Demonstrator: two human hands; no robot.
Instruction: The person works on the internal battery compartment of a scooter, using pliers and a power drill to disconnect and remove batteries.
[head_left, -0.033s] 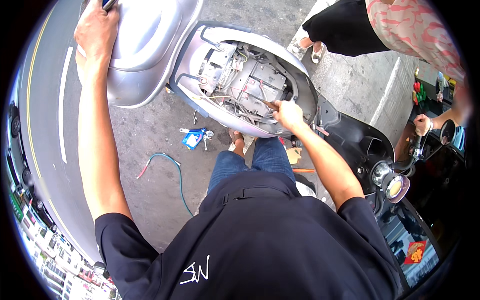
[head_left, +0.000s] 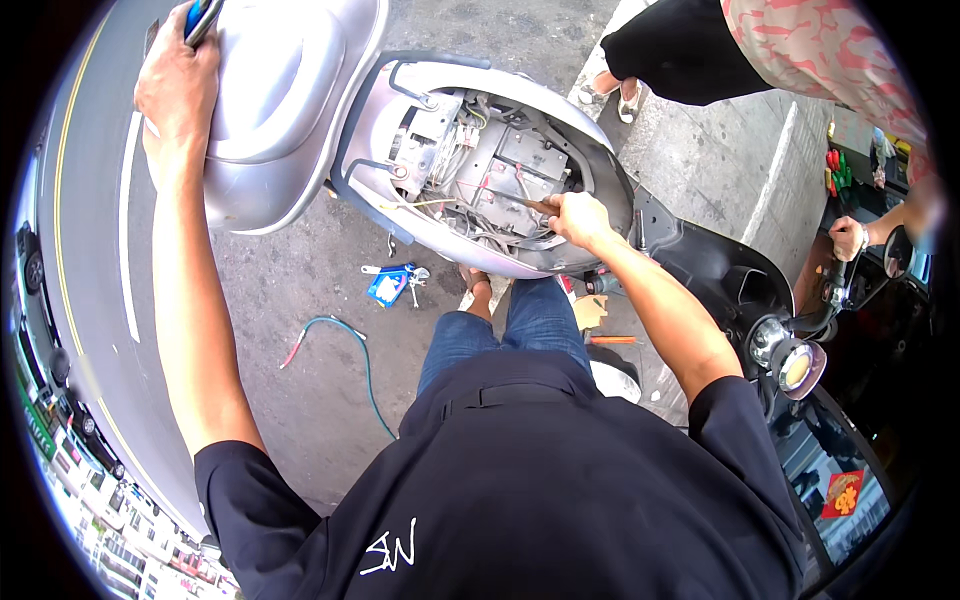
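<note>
My left hand (head_left: 175, 85) is at the upper left, closed on a blue-and-dark tool (head_left: 200, 22) and resting against a large silver scooter panel (head_left: 270, 70). My right hand (head_left: 580, 222) grips a thin tool with a brown handle (head_left: 543, 206), pointing into the open silver scooter body (head_left: 480, 255). Inside it are a dark grey plate (head_left: 520, 165) with red wires, a metal bracket (head_left: 420, 135) and loose cables. The tool's tip is too small to make out clearly.
Another person (head_left: 780, 40) stands at upper right, a hand (head_left: 848, 237) by the handlebar. On the pavement lie a blue item with wrenches (head_left: 390, 283) and a hose (head_left: 370, 390). The scooter's black front (head_left: 720, 280) extends right; a road (head_left: 95, 250) runs along the left.
My left hand and the silver panel have shifted slightly left. The view has shifted a little; my right hand remains on the tool in the open body.
</note>
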